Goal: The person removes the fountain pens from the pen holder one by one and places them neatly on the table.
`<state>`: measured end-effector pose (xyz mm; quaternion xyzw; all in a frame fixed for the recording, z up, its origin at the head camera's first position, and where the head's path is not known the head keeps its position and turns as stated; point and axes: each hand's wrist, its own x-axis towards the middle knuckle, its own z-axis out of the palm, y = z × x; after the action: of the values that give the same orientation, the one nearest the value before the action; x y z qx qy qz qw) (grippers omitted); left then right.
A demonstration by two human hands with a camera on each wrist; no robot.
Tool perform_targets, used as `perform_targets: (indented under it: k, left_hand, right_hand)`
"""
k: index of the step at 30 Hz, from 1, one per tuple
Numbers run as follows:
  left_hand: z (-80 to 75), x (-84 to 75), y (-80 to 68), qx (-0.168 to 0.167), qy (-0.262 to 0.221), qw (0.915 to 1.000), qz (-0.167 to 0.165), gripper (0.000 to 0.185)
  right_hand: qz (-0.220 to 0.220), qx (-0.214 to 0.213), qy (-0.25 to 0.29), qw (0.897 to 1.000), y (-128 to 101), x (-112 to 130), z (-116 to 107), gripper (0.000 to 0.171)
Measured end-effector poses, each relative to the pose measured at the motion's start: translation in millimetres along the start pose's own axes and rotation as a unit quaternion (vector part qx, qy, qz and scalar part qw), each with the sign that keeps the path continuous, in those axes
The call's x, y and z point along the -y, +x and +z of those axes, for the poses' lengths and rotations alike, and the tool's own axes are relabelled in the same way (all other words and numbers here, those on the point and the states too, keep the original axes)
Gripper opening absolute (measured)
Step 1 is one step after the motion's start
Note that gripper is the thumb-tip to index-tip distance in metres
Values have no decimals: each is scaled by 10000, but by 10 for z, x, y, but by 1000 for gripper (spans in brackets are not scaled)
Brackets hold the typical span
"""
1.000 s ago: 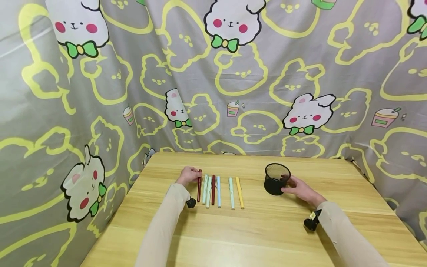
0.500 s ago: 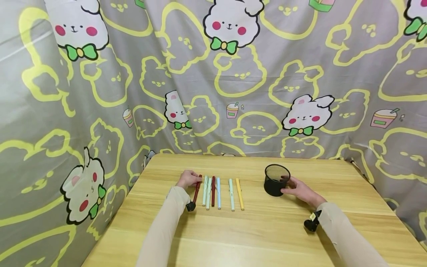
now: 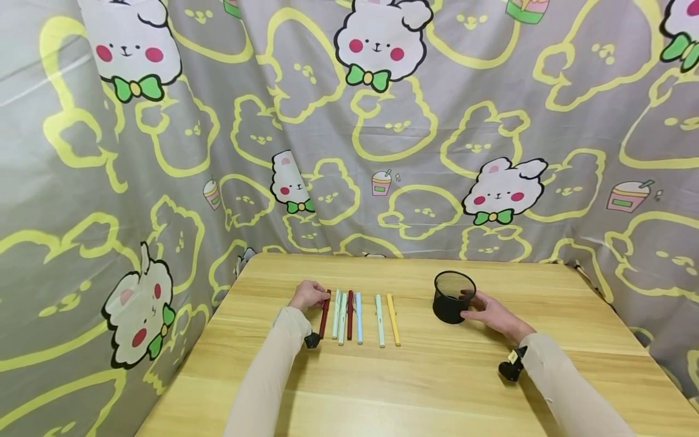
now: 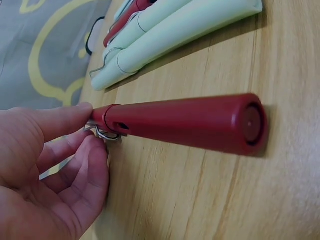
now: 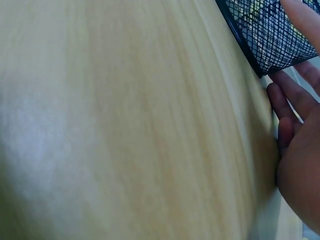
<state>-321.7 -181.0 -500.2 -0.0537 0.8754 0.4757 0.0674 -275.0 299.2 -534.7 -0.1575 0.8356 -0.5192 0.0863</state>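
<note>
My left hand (image 3: 309, 295) pinches the cap end of a dark red pen (image 4: 185, 122) between thumb and fingers, at the left end of a row of pens. The pen's silver clip faces the fingers, and its barrel end lies on or just above the wood; I cannot tell which. Beside it lie two pale green pens (image 3: 339, 318), another dark red pen (image 3: 350, 315) and a light blue pen (image 3: 358, 318). My right hand (image 3: 494, 314) holds the side of an upright black mesh pen holder (image 3: 449, 308), thumb in front, other fingers partly hidden behind it.
Right of the row, a third pale green pen (image 3: 380, 320) and a yellow pen (image 3: 393, 320) lie apart. All stand on a wooden table (image 3: 371, 388). A grey patterned curtain (image 3: 404, 152) hangs behind and at the sides.
The dark red pen in my left hand has come down and slightly nearer, its tilt shifting on the way. My right hand and the pen holder have stayed in place.
</note>
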Motion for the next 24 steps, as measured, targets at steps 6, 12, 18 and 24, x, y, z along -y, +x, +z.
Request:
perform_targets:
  k: [6, 12, 18, 24]
  left_hand:
    - [5, 24, -2, 81, -75, 9999, -37, 14]
    - [-16, 26, -17, 213, -344, 9992, -45, 17]
    - [-83, -7, -132, 417, -238, 9988, 24, 25]
    - [-210, -60, -343, 488, 602, 9969, 145, 35]
  right_hand:
    - [56, 58, 105, 9999, -9, -20, 2, 71]
    - [-99, 35, -80, 9999, -4, -11, -18, 69]
    - [47, -86, 45, 9999, -2, 25, -23, 72]
    - [35, -141, -75, 9999, -20, 80, -28, 73]
